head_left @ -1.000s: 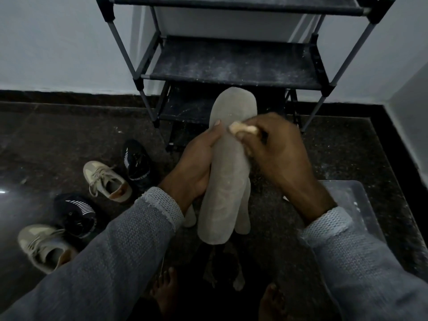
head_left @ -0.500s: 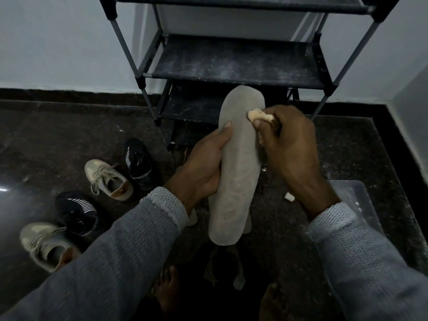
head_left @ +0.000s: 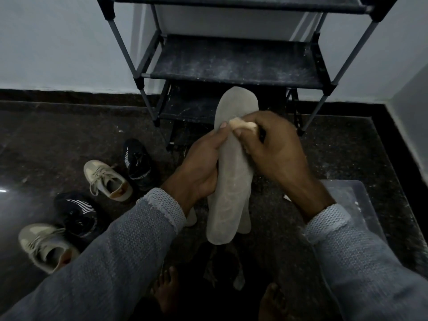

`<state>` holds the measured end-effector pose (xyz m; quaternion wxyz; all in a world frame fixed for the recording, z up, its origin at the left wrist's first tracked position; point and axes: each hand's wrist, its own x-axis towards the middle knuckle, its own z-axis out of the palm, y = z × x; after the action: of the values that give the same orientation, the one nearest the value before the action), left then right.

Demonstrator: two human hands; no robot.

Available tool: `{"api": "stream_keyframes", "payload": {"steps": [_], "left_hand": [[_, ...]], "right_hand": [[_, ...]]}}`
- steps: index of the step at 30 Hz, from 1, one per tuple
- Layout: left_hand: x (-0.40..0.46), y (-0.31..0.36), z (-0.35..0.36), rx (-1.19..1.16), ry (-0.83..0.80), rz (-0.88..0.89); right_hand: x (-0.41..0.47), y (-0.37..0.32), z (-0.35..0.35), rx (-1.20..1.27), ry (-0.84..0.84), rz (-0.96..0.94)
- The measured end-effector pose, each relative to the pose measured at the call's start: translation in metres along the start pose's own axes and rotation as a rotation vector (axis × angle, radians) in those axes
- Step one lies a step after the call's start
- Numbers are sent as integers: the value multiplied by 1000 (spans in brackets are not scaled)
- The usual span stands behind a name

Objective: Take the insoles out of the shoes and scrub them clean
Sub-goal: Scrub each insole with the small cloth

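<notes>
A person's left hand grips a grey insole upright above the dark floor, while the right hand pinches a pale scrub pad against its upper part. Four shoes lie at left, near a shoe rack.

Left hand grips a grey insole upright; right hand presses a pale cloth against it. Four shoes lie on the floor's left side.

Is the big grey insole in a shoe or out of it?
Out. The left hand holds the insole up in the air while the right hand rubs it with a small pale pad.
</notes>
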<state>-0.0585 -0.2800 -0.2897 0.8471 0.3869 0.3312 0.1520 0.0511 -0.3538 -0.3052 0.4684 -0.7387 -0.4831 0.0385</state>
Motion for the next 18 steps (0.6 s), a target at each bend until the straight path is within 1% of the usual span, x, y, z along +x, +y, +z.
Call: {"api": "stream_keyframes", "payload": {"steps": [1,2,4,6,8,9,10,13,14,15,18], "left_hand": [[0,0,-1,-3,7,5],[0,0,-2,-5,12,8],[0,0,-1,-1,6,6],[-1,-1,0,17,-5,-6],[-1,-3,1,32,-9,-14],[-1,-2,1,31,-5,-13],[0,-1,0,19,0,-9],[2,6,-5,-54,25,-17],[2,8,-7,-69,33,-23],[1,9,-7,-77,34,-27],[0,9,-7,-63,44,-19]], "right_hand": [[-1,-3,2,3,-51,-31],[0,-5,4,4,-63,-47],[3,-3,3,-9,24,-38],[7,5,0,-47,130,28],[9,11,-5,-32,159,99],[9,11,-6,-6,140,109],[8,9,-5,12,86,95],[2,-5,0,-10,-187,-51],[2,-8,1,-15,-225,-78],[2,-7,1,-21,-204,-74],[5,7,-5,-18,5,49]]}}
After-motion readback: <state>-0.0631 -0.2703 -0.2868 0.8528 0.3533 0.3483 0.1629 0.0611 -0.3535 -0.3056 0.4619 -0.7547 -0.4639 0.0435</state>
